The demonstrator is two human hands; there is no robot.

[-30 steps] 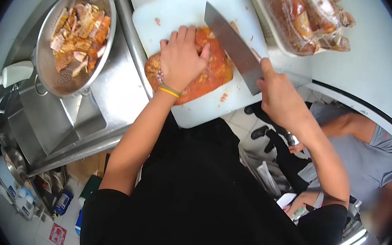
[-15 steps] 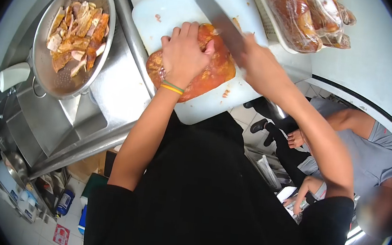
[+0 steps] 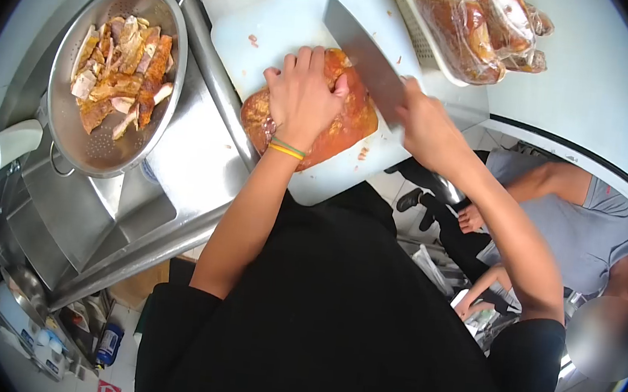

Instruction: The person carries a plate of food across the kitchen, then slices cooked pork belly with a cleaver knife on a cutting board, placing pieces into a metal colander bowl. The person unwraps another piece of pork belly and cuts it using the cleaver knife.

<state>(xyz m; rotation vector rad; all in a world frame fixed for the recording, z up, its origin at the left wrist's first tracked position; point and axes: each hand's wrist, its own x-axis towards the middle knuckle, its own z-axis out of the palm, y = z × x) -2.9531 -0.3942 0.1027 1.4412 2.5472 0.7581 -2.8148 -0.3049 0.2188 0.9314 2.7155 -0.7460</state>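
A large reddish-brown piece of meat [image 3: 355, 117] lies on the white cutting board [image 3: 252, 12]. Spread over its top, my left hand [image 3: 307, 98] presses down with the thumb apart from the fingers. My right hand [image 3: 430, 128] is wrapped round the handle of a broad knife [image 3: 365, 56]. The blade lies along the right edge of the meat, its tip pointing to the upper left; whether it touches the meat I cannot tell. Small meat scraps dot the board.
At the left, a metal colander [image 3: 58, 107] holds cut meat pieces, beside a steel sink [image 3: 64, 202]. Wrapped meat [image 3: 466, 33] fills a pale basket [image 3: 414, 35] at the upper right. A person in a grey shirt [image 3: 582, 237] is at the right, with another person's arm below.
The knife and my right hand moved up and left over the meat, then came back down and right to its edge. My left hand stays on the meat.
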